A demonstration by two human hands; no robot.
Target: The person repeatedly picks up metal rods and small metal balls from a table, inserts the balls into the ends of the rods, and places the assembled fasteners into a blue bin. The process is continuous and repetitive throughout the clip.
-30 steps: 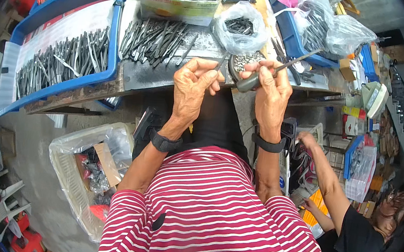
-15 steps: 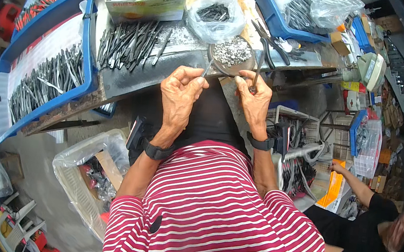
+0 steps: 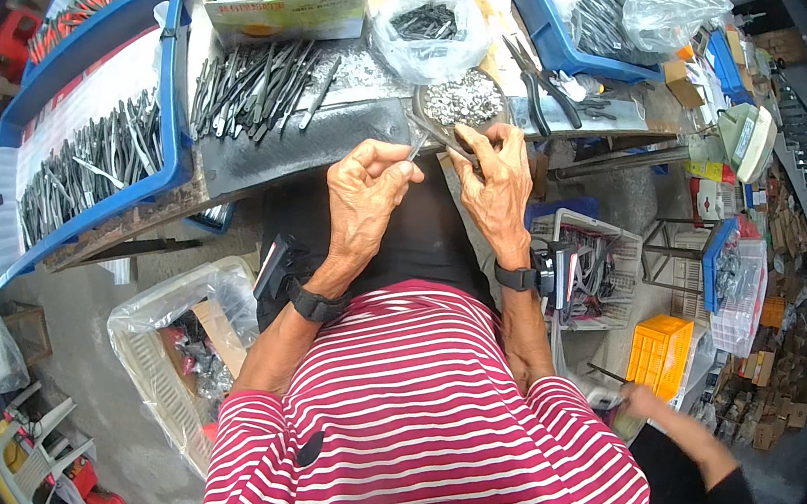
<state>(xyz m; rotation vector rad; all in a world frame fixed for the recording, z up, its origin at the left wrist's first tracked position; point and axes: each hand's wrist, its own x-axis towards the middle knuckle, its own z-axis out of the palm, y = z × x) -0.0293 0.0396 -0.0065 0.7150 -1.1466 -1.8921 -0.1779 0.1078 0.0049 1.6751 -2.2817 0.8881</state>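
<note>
My left hand [image 3: 367, 192] is closed in a pinch on a small thin metal piece [image 3: 415, 151] that sticks up past the fingertips. Close by, my right hand [image 3: 497, 191] has its fingers wrapped round a slender dark tool [image 3: 449, 141], whose tip slants left toward that piece; its exact kind is hard to make out. Both hands are in front of the bench edge. Just beyond them sits a round dish [image 3: 419, 103] filled with small silvery bits [image 3: 467, 97]. Dark-handled pliers [image 3: 540, 90] lie right of the dish.
Left of the hands, dark metal strips [image 3: 257, 88] lie on the bench, with a blue tray [image 3: 178, 88] of similar parts. Behind stand a carton [image 3: 285, 24], a plastic bag [image 3: 428, 33] and another blue tray [image 3: 588, 65]. At lower right, a co-worker's arm [image 3: 679, 427] reaches near a yellow crate [image 3: 660, 352].
My right hand has moved slightly left, and its tool has swung from upright to slanting toward the left hand's piece. My left hand shifted slightly right. The co-worker's arm has moved down.
</note>
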